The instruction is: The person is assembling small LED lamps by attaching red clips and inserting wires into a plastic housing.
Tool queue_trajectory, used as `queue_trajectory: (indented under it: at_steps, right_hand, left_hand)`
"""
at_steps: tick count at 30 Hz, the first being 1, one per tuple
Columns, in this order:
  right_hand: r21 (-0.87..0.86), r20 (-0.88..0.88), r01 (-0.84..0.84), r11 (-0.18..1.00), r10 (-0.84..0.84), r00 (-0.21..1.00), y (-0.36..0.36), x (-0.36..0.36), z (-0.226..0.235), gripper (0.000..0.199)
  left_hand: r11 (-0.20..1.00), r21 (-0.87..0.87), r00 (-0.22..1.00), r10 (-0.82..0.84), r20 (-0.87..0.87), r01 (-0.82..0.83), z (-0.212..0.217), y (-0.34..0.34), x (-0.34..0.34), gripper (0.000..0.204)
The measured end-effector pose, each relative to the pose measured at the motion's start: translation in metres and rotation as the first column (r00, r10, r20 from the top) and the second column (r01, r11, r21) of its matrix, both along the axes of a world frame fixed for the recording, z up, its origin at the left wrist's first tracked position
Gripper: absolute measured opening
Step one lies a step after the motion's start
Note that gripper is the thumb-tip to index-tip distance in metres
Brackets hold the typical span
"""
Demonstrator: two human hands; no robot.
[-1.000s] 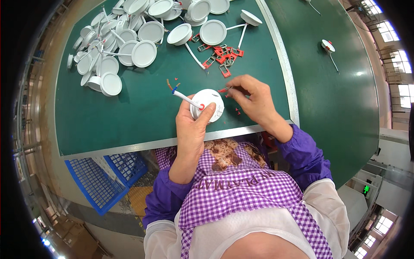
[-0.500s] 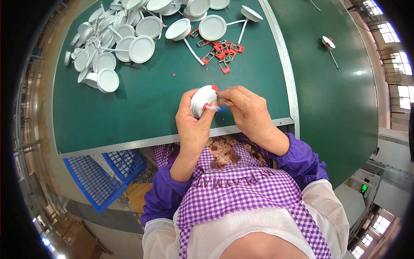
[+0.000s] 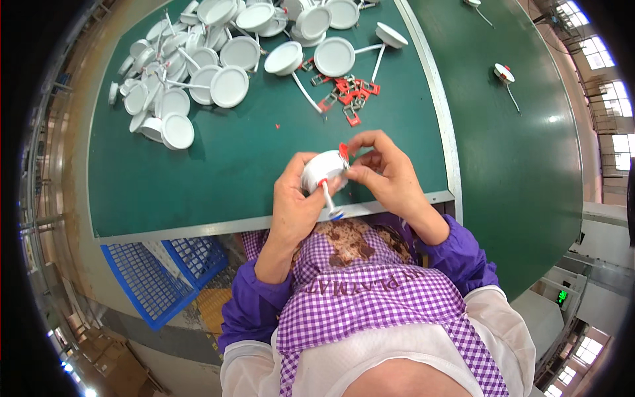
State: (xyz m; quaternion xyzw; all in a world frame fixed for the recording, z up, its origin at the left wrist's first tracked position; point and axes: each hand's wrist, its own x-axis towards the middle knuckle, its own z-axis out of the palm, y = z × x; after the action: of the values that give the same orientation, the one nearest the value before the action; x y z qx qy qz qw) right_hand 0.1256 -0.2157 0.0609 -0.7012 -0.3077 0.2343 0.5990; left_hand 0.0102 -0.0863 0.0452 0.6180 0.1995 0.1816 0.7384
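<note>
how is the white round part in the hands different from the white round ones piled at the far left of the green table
The held round part is lifted off the green table, gripped by left hand and right hand; the piled parts lie loose on it. The held one has a red clip at its rim; the piled ones show none. Both are white discs.

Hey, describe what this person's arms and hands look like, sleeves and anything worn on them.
Both hands are bare: no gloves on the left hand or the right hand, and no rings or watch that I can make out. The forearms are uncovered. Purple sleeves are pushed up near the elbows, worn under a purple-and-white checked apron.
</note>
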Motion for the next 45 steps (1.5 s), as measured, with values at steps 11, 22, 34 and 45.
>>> queue_trajectory:
  at_steps: [11,22,34,45]
  right_hand:
    - [0.078,-0.505,-0.169,0.983,0.185,0.843,-0.007,-0.001,0.020,0.024]
    - [0.065,-0.634,-0.011,0.998,0.050,0.771,-0.010,0.005,-0.004,0.010]
    - [-0.352,0.698,0.216,0.911,0.102,0.709,0.031,0.054,-0.023,0.016]
    - [-0.569,0.692,0.180,0.803,0.349,0.632,0.019,0.038,-0.014,0.012]
  left_hand:
    - [0.993,-0.055,0.990,-0.106,-0.095,0.101,0.027,0.001,-0.008,0.033]
    - [0.951,-0.281,0.985,-0.158,-0.072,0.132,0.014,-0.003,-0.005,0.037]
    - [0.711,-0.697,0.992,-0.128,0.004,0.094,0.011,0.011,-0.020,0.048]
    - [0.986,-0.161,0.997,0.042,-0.068,-0.053,0.011,0.016,-0.034,0.031]
